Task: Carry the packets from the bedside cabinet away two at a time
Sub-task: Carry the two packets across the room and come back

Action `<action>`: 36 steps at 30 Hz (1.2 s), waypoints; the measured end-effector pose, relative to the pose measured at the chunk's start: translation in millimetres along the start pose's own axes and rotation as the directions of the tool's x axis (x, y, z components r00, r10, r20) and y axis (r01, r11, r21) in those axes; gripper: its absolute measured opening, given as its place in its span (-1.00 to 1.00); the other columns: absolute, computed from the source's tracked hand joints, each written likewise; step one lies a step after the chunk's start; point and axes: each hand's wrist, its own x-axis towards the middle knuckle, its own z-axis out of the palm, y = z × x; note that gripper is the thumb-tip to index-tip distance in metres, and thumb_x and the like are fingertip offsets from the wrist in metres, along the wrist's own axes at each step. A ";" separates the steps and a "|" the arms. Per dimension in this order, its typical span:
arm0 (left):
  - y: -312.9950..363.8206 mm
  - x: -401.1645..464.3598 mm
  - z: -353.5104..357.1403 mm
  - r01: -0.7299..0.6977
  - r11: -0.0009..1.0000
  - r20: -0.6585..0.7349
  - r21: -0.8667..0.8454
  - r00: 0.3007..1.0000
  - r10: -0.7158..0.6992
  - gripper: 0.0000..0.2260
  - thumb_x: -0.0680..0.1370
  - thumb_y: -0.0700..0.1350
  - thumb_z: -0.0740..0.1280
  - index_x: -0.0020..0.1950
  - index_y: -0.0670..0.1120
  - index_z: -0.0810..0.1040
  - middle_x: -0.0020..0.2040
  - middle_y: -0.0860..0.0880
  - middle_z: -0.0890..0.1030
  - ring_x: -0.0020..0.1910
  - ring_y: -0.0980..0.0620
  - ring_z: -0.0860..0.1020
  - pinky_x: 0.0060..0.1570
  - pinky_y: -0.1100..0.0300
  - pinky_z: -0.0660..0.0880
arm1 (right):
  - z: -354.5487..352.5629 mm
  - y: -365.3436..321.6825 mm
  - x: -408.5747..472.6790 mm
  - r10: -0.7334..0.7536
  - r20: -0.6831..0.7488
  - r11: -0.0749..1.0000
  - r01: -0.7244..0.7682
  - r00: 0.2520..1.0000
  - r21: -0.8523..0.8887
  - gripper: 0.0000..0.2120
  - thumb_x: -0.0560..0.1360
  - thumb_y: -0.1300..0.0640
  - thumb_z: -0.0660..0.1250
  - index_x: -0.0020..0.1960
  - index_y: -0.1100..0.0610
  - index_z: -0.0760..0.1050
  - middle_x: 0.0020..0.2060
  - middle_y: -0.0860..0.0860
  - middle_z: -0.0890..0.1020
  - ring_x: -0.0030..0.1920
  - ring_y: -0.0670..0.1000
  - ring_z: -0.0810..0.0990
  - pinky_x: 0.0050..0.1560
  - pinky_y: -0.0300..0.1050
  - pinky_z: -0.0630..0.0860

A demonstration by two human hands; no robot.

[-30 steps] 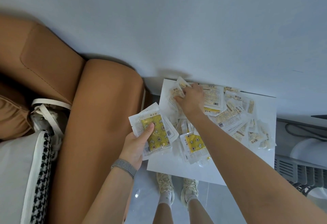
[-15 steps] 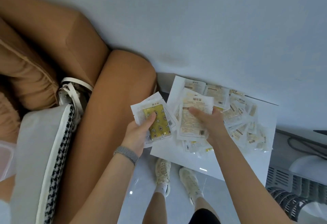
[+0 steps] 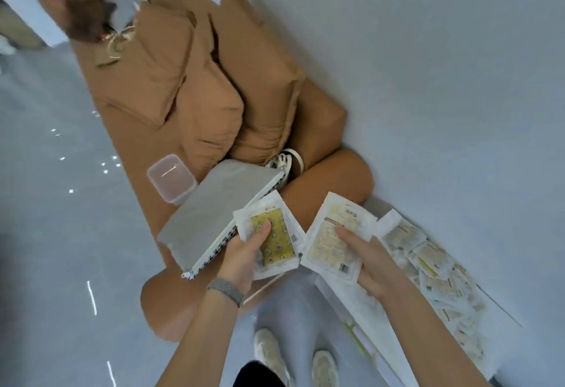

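left hand point(image 3: 241, 260) grips yellow packet point(image 3: 275, 241), thumb on top. right hand point(image 3: 371, 260) holds pale packet point(image 3: 334, 241) just beside it. heap of packets point(image 3: 437, 279) on white cabinet point(image 3: 376, 328) at right. tan sofa point(image 3: 214, 87) far left, grey cushion point(image 3: 211, 212) and clear tub point(image 3: 171, 177) on it.

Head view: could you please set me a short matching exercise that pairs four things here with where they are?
Things:
1. yellow-patterned packet
2. label-side packet
3. clear plastic tub
4. pile of packets

Places:
A. on the sofa seat
B. in the right hand
C. on the white cabinet top
D. in the left hand

Pairs: 1-D, 2-B, 3-A, 4-C
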 end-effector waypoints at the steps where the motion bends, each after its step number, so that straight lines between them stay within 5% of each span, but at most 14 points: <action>1: 8.3 -17.1 -21.3 -0.034 0.999 -0.048 -0.026 0.998 0.033 -0.77 0.48 -0.12 0.41 0.10 -0.16 0.63 0.07 -0.15 0.69 0.05 -0.12 0.67 0.13 -0.09 0.55 | 21.0 1.8 -8.0 0.014 0.051 0.999 -0.012 0.999 -0.053 -0.76 0.54 0.25 0.32 0.20 0.22 0.55 0.06 0.17 0.69 0.02 0.13 0.69 -0.11 0.04 0.66; 6: 39.2 -107.1 -157.9 -0.206 0.962 -0.353 -0.180 0.926 0.133 -0.54 0.30 -0.01 0.52 0.12 -0.21 0.63 0.05 -0.18 0.69 0.07 -0.17 0.66 0.17 -0.19 0.53 | 143.3 39.2 -39.0 0.150 0.266 0.933 -0.047 0.952 -0.357 -0.71 0.50 0.19 0.36 0.21 0.16 0.55 0.04 0.14 0.70 0.01 0.13 0.70 -0.18 0.03 0.65; 12: 34.4 -223.3 -343.7 -0.414 0.872 -0.618 -0.261 0.766 0.178 -0.75 0.51 -0.11 0.42 0.13 -0.21 0.62 0.05 -0.18 0.69 0.02 -0.14 0.68 0.09 -0.12 0.58 | 323.3 154.3 -64.3 0.298 0.458 0.810 0.032 0.837 -0.585 -0.76 0.53 0.24 0.35 0.19 0.17 0.56 0.07 0.14 0.68 0.05 0.13 0.69 -0.01 0.08 0.64; 17: 2.1 -314.7 -499.2 -0.503 0.819 -0.766 -0.274 0.629 0.130 -0.74 0.51 -0.06 0.43 0.14 -0.16 0.62 0.05 -0.15 0.70 0.06 -0.15 0.66 0.16 -0.20 0.53 | 460.8 293.1 -95.1 0.417 0.505 0.735 0.047 0.756 -0.677 -0.79 0.52 0.24 0.37 0.15 0.19 0.57 0.05 0.15 0.69 0.04 0.16 0.68 -0.03 0.09 0.63; 21: -8.6 -355.2 -577.3 -0.525 0.811 -0.836 -0.260 0.542 0.083 -0.69 0.51 -0.01 0.42 0.16 -0.17 0.61 0.03 -0.11 0.71 0.03 -0.09 0.68 0.11 -0.06 0.58 | 531.9 363.1 -113.8 0.477 0.494 0.653 0.083 0.727 -0.753 -0.75 0.51 0.22 0.40 0.18 0.22 0.57 0.03 0.14 0.70 0.06 0.16 0.68 0.05 0.13 0.61; 26: 1.3 -347.5 -652.0 -0.551 0.771 -0.851 -0.318 0.525 0.024 -0.71 0.51 -0.02 0.43 0.13 -0.18 0.62 0.03 -0.13 0.70 0.02 -0.10 0.68 0.13 -0.04 0.57 | 607.4 413.8 -107.5 0.506 0.489 0.597 0.121 0.710 -0.793 -0.84 0.50 0.22 0.42 0.08 0.16 0.60 -0.07 0.08 0.73 -0.10 0.06 0.72 -0.26 -0.08 0.64; 33: 64.0 -260.1 -732.8 -0.546 0.750 -0.841 -0.374 0.540 -0.026 -0.76 0.50 -0.08 0.45 0.10 -0.17 0.64 -0.02 -0.12 0.71 0.02 -0.12 0.68 0.14 -0.15 0.56 | 716.0 436.4 -17.2 0.509 0.463 0.541 0.148 0.725 -0.828 -0.81 0.49 0.23 0.42 0.10 0.19 0.60 -0.05 0.11 0.72 -0.07 0.10 0.71 -0.12 0.01 0.65; 36: 99.3 -223.6 -771.7 -0.563 0.732 -0.846 -0.383 0.533 -0.032 -0.82 0.53 -0.11 0.42 0.08 -0.16 0.63 -0.03 -0.12 0.72 0.00 -0.12 0.68 0.14 -0.18 0.55 | 776.5 439.1 25.7 0.540 0.472 0.507 0.179 0.697 -0.843 -0.86 0.50 0.23 0.41 0.06 0.17 0.60 -0.11 0.08 0.73 -0.13 0.06 0.72 -0.23 -0.05 0.65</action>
